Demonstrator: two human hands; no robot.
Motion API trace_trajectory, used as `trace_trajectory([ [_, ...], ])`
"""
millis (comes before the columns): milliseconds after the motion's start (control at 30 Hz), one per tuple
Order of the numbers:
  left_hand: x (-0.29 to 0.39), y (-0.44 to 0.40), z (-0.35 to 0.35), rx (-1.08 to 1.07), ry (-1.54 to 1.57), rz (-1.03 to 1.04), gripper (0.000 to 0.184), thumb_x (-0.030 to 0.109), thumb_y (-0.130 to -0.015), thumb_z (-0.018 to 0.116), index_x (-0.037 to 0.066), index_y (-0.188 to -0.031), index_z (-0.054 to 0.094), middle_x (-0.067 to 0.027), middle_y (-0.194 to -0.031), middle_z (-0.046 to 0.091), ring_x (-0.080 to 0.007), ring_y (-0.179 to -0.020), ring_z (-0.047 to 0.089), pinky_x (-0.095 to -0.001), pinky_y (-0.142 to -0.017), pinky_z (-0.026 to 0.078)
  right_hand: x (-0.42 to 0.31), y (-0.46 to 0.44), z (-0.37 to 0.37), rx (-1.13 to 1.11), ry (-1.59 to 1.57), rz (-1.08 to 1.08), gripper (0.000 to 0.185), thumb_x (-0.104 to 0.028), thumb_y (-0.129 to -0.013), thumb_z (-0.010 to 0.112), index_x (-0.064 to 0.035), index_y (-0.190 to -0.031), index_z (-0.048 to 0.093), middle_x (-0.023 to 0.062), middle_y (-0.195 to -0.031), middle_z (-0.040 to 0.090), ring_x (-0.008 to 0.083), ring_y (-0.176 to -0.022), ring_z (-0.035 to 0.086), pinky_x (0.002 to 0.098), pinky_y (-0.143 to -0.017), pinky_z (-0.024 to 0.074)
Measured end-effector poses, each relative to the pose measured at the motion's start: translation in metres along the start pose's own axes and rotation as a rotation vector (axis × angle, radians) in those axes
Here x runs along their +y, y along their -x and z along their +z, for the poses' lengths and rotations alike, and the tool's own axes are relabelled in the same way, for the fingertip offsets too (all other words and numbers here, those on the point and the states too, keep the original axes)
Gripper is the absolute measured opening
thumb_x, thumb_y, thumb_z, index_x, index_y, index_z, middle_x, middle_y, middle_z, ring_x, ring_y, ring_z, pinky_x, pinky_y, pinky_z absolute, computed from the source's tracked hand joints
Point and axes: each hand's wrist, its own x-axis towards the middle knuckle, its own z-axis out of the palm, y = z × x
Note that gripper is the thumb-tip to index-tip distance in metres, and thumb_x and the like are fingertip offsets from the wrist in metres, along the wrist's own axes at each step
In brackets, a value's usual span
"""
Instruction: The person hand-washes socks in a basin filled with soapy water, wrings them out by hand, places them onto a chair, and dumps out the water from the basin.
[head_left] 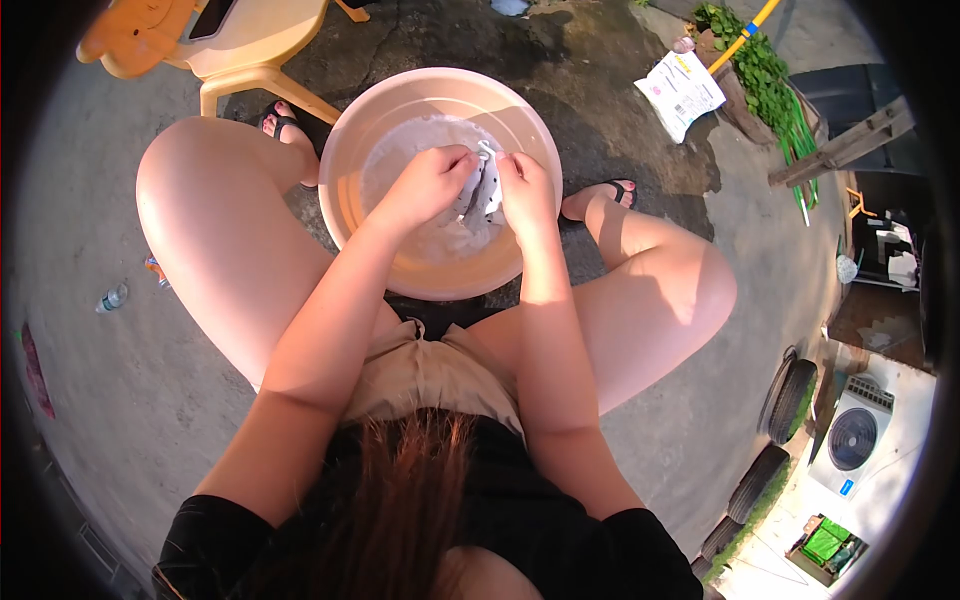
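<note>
A wide peach-coloured plastic basin (345, 215) stands on the ground between my legs, with cloudy, sudsy water (400, 150) inside. Over the water, both hands grip a small white cloth piece with dark spots (491, 190); its exact kind is not clear. My left hand (436, 184) is closed on its left side, fingers pinched together. On the other side, my right hand (526, 188) pinches the upper right part. A pale strip of it shows between the fingertips, and its lower part hangs toward the water.
A yellow plastic chair (265, 60) with a dark flat object on it is at upper left. A white printed bag (681, 92) lies at upper right, near green plants (745, 65). A plastic bottle (113, 298) lies at left; tyres (790, 400) line the right, beside an air-conditioner unit (853, 437).
</note>
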Motion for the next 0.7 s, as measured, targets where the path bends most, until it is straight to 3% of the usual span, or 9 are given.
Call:
trace_trajectory([
  [100, 0.004, 0.0, 0.001, 0.084, 0.058, 0.008, 0.026, 0.022, -0.093, 0.047, -0.001, -0.088, 0.06, -0.0086, -0.071, 0.059, -0.0155, -0.068, 0.053, -0.0319, -0.067, 0.044, 0.001, -0.002, 0.001, 0.02, -0.032, -0.011, 0.031, -0.023, -0.09, 0.054, 0.0053, -0.08, 0.058, 0.0176, -0.067, 0.059, 0.0246, -0.06, 0.058, 0.035, -0.059, 0.0438],
  [200, -0.004, -0.003, 0.004, 0.164, 0.144, -0.024, 0.025, 0.021, -0.089, 0.051, -0.002, -0.088, 0.06, -0.0162, -0.071, 0.062, -0.025, -0.066, 0.058, -0.0367, -0.065, 0.046, 0.001, -0.001, -0.001, 0.005, -0.002, 0.009, 0.031, -0.023, -0.09, 0.053, 0.0051, -0.079, 0.058, 0.0177, -0.067, 0.059, 0.0253, -0.06, 0.057, 0.0359, -0.059, 0.0437],
  [300, -0.004, -0.004, 0.001, 0.087, 0.216, -0.071, 0.022, 0.022, -0.088, 0.056, 0.001, -0.083, 0.06, -0.006, -0.071, 0.059, -0.0117, -0.067, 0.053, -0.0287, -0.064, 0.043, 0.002, -0.002, 0.001, -0.002, 0.034, 0.01, 0.031, -0.024, -0.09, 0.054, 0.0049, -0.08, 0.058, 0.0175, -0.068, 0.06, 0.0257, -0.062, 0.059, 0.0361, -0.06, 0.0443],
  [400, 0.005, 0.0, 0.0, 0.136, -0.014, -0.036, 0.021, 0.022, -0.085, 0.061, 0.002, -0.079, 0.059, -0.0041, -0.068, 0.058, -0.0092, -0.066, 0.052, -0.027, -0.061, 0.042, 0.007, -0.004, 0.003, -0.041, 0.027, 0.014, 0.031, -0.026, -0.088, 0.056, 0.0044, -0.081, 0.059, 0.0173, -0.07, 0.061, 0.0253, -0.064, 0.06, 0.0351, -0.062, 0.0455],
  [500, 0.003, -0.001, -0.003, 0.053, 0.047, -0.11, 0.025, 0.023, -0.085, 0.06, 0.001, -0.076, 0.06, -0.0033, -0.064, 0.057, -0.0076, -0.062, 0.051, -0.0257, -0.057, 0.041, 0.012, -0.005, 0.007, -0.05, 0.035, 0.003, 0.029, -0.025, -0.085, 0.061, 0.0036, -0.082, 0.061, 0.016, -0.072, 0.063, 0.0242, -0.066, 0.061, 0.0335, -0.063, 0.0468],
  [600, -0.003, -0.004, -0.001, 0.135, 0.087, -0.055, 0.03, 0.024, -0.084, 0.058, -0.003, -0.072, 0.061, -0.0097, -0.057, 0.056, -0.0138, -0.058, 0.054, -0.0325, -0.058, 0.045, 0.018, -0.006, 0.009, -0.052, 0.01, -0.068, 0.025, -0.022, -0.082, 0.065, 0.003, -0.082, 0.061, 0.0148, -0.072, 0.064, 0.0231, -0.066, 0.062, 0.0327, -0.063, 0.0475],
  [700, -0.007, -0.004, 0.001, 0.164, 0.184, -0.142, 0.037, 0.028, -0.091, 0.054, -0.003, -0.071, 0.06, -0.002, -0.058, 0.052, -0.0085, -0.056, 0.045, -0.0265, -0.054, 0.038, 0.016, -0.004, 0.007, -0.059, 0.01, -0.063, 0.022, -0.018, -0.08, 0.067, 0.0025, -0.083, 0.062, 0.0135, -0.072, 0.064, 0.0229, -0.065, 0.061, 0.0322, -0.063, 0.0478],
])
